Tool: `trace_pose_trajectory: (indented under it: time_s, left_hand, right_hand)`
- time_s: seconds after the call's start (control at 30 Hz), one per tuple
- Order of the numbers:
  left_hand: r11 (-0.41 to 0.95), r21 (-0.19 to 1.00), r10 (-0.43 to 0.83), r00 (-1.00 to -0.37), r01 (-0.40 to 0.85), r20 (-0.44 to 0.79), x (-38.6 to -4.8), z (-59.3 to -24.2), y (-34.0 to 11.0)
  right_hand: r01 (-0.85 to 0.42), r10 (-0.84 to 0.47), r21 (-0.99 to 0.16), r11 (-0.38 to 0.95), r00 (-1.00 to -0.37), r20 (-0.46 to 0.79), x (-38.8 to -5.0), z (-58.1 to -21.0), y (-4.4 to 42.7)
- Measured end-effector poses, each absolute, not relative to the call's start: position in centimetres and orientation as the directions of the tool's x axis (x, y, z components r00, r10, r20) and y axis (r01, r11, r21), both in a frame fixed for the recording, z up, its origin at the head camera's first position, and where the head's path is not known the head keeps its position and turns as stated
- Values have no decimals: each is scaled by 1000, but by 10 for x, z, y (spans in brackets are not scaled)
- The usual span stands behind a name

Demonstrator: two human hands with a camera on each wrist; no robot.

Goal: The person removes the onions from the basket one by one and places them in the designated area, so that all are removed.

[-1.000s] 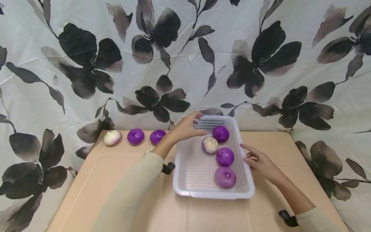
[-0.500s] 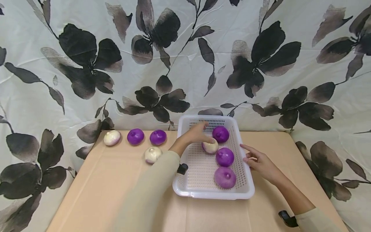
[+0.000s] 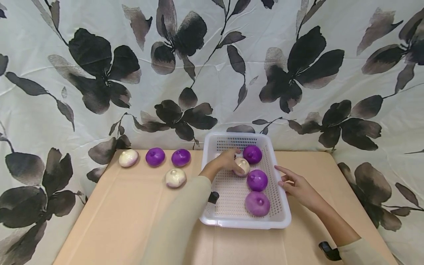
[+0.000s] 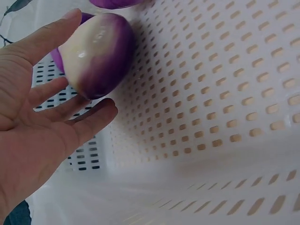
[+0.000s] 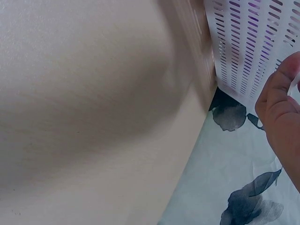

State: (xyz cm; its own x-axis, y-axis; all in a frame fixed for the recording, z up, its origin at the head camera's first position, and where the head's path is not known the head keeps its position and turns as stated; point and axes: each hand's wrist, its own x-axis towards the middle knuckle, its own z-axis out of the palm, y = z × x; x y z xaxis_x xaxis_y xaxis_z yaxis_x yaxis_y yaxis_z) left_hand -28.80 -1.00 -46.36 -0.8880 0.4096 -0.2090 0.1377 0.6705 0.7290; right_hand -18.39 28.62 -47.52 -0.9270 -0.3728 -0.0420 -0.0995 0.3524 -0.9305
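Observation:
A white perforated basket [image 3: 245,223] holds three purple onions, at the back [image 3: 252,154], middle [image 3: 257,180] and front [image 3: 257,204], and a white-and-purple onion [image 3: 243,166]. My left hand [image 3: 226,162] is inside the basket with thumb and fingers around that pale onion. The left wrist view shows the onion [image 4: 101,56] between the thumb and fingers of the hand [image 4: 51,103]. My right hand [image 3: 301,187] grips the basket's right rim; in the right wrist view the hand [image 5: 283,101] has its fingers bent at the basket wall [image 5: 243,51].
Left of the basket on the tan table [image 3: 126,217] lie two purple onions [image 3: 155,157] [image 3: 180,158] and two whitish onions [image 3: 128,158] [image 3: 175,177]. A floral cloth [image 3: 232,92] hangs behind the table's back edge.
My left hand has moved right and down from the basket's left rim and closed round the pale onion, which has tilted slightly. My right hand has stayed on the rim.

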Motion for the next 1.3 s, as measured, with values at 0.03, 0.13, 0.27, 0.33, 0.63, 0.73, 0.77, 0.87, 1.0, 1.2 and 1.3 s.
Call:
trace_pose_trajectory:
  time_s: [0.03,0.13,0.27,0.33,0.63,0.73,0.77,0.87,1.0,1.2,1.3]
  left_hand:
    - [679,720,410,-888,144,-209,-288,-465,-9]
    - [685,716,402,-891,138,-212,-288,-469,-8]
    - [689,711,400,-892,142,-210,-288,-472,-8]
    - [687,713,402,-891,142,-209,-288,-472,-8]
    - [689,713,399,-890,133,-220,-290,-475,-7]
    - [691,711,398,-890,132,-222,-290,-476,-7]
    - [693,709,397,-890,131,-223,-290,-476,-7]
    - [701,701,395,-890,131,-229,-290,-475,-8]
    - [708,693,397,-888,135,-232,-291,-471,-10]
    - [707,690,407,-887,154,-219,-291,-463,-14]
    - [695,700,416,-887,167,-201,-289,-458,-16]
  right_hand:
    - [-98,-373,-930,355,-927,-45,-184,-475,286]
    - [-92,-370,-930,357,-928,-50,-185,-476,287]
    - [-90,-369,-928,360,-928,-54,-185,-476,287]
    - [-90,-369,-928,362,-928,-54,-185,-476,287]
    - [-101,-380,-930,354,-924,-45,-186,-473,287]
    - [-94,-377,-932,351,-925,-49,-186,-471,286]
    - [-92,-378,-933,348,-924,-49,-186,-470,286]
    - [-88,-377,-936,341,-925,-50,-185,-468,285]
    - [-99,-377,-932,350,-925,-43,-185,-468,285]
    - [-93,-373,-928,360,-926,-52,-187,-472,287]
    - [-88,-374,-928,362,-926,-58,-187,-473,287]
